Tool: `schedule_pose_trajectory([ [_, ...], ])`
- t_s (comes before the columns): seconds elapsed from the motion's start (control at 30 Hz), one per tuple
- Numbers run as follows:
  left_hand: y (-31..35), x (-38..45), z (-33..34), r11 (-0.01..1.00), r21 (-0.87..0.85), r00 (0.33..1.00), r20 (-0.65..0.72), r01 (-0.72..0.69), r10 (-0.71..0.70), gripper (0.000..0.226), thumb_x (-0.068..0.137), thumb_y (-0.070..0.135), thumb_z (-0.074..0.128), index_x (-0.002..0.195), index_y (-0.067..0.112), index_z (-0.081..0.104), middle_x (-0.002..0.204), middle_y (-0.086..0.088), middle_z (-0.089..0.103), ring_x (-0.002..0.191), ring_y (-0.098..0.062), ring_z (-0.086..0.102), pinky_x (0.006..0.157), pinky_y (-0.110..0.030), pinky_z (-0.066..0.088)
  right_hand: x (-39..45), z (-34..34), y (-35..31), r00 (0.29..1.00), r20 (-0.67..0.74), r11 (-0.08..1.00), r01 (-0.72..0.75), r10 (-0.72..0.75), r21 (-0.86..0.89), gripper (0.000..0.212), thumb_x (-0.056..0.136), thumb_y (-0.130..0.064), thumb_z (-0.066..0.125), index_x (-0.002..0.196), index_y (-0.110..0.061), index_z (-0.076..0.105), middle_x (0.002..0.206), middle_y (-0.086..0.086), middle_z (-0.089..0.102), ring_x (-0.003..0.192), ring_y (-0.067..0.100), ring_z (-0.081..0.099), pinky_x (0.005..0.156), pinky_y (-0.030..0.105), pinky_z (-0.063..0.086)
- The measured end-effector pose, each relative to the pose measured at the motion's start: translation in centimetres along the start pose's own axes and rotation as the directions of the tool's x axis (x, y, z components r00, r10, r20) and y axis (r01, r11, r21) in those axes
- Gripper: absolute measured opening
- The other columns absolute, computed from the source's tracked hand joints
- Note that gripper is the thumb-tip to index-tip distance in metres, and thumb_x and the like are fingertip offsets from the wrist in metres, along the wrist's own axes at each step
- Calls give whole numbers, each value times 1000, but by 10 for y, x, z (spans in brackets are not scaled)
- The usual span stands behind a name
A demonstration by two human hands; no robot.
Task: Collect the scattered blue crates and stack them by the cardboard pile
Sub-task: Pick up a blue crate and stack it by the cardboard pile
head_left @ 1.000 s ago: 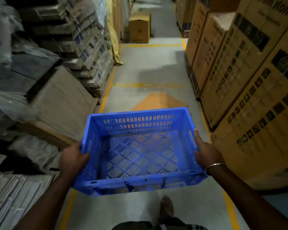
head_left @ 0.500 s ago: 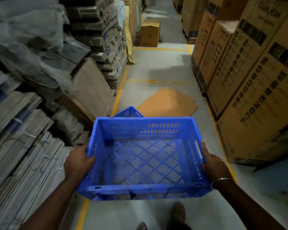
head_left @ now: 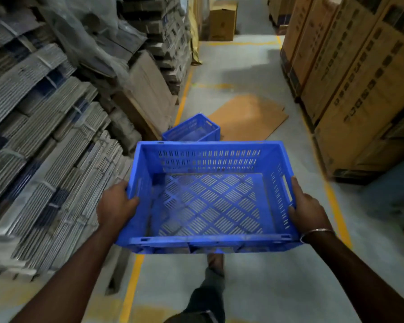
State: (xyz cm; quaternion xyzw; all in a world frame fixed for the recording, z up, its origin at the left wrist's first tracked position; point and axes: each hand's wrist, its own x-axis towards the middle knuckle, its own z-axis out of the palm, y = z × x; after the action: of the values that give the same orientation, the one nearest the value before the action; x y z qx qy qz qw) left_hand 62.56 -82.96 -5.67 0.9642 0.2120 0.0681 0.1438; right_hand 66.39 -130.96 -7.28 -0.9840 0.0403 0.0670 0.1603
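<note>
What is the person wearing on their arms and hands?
Both forearms are bare, with no sleeves showing, and there are no gloves on the left hand or the right hand. The only thing worn is a thin, shiny silver bangle around the right wrist. There is no watch and no ring that I can make out.

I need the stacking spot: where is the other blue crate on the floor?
The second crate sits on the floor ahead, past the carried crate, between the cardboard pile on the left and the flat cardboard sheet.

Grey concrete aisle floor, yellow lane lines; printed cartons stacked at 2 o'clock; lone carton at 12; dim light.
</note>
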Motion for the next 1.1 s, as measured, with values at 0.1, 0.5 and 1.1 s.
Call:
schedule_pose_trajectory([
  [0.1, -31, -66, -19, 999, -6, 999, 2, 42, -42, 28, 63, 31, 71, 80, 15, 55, 76, -14, 64, 74, -38, 64, 59, -36, 44, -71, 9, -1, 1000, 12, 1000, -24, 24, 6, 88, 82, -10, 54, 155, -29, 7, 96, 26, 60, 88, 44, 61, 71, 43, 47],
  [0.5, -191, -268, -68, 989, -20, 987, 74, 146, -144, 30, 65, 32, 71, 81, 12, 54, 80, -17, 66, 80, -40, 65, 63, -39, 48, -294, 42, -52, 999, 44, 997, 8, -5, -74, 87, 83, -16, 55, 154, -31, 9, 100, 23, 62, 90, 42, 62, 71, 44, 50],
  [1.1, -615, -585, -198, 804, -33, 803, -32, 594, -595, 34, 65, 43, 57, 82, 14, 53, 79, -8, 61, 77, -38, 60, 59, -35, 39, -549, 235, -363, 851, 280, 887, 462, -444, 3, 85, 84, -28, 59, 154, -35, 10, 103, 21, 61, 97, 41, 60, 78, 44, 49],
])
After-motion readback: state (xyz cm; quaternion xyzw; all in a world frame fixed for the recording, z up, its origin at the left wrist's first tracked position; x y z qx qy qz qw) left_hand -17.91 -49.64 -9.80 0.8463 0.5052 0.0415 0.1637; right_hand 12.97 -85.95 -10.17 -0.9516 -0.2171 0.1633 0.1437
